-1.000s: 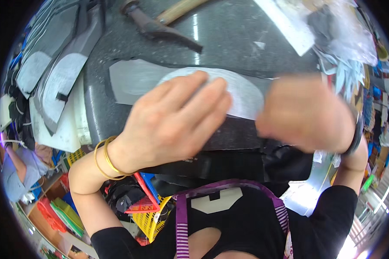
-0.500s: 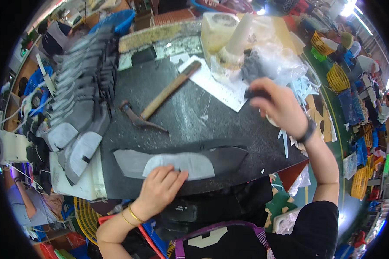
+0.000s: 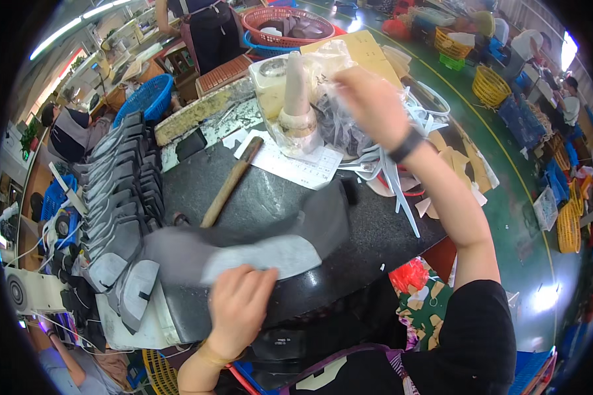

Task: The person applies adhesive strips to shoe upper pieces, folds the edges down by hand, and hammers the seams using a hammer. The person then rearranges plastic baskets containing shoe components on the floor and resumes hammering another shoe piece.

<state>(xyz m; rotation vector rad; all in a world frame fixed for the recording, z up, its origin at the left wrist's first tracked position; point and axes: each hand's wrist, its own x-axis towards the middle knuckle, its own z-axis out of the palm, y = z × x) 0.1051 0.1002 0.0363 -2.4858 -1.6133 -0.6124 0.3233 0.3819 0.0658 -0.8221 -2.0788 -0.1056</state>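
Left hand [image 3: 238, 299]: fingers pressed flat on a long grey shoe piece [image 3: 244, 247], gripping its near edge.
Shoe piece: blurred, lying across the dark worktop [image 3: 375, 240], one end lifted.
Right hand [image 3: 369, 99]: raised at the far side, in a clear plastic bag [image 3: 339, 99]; how far its fingers are closed I cannot tell.
Hammer [image 3: 227, 187]: wooden handle, flat behind the piece.
Stack of grey pieces [image 3: 118, 191]: along the left edge.
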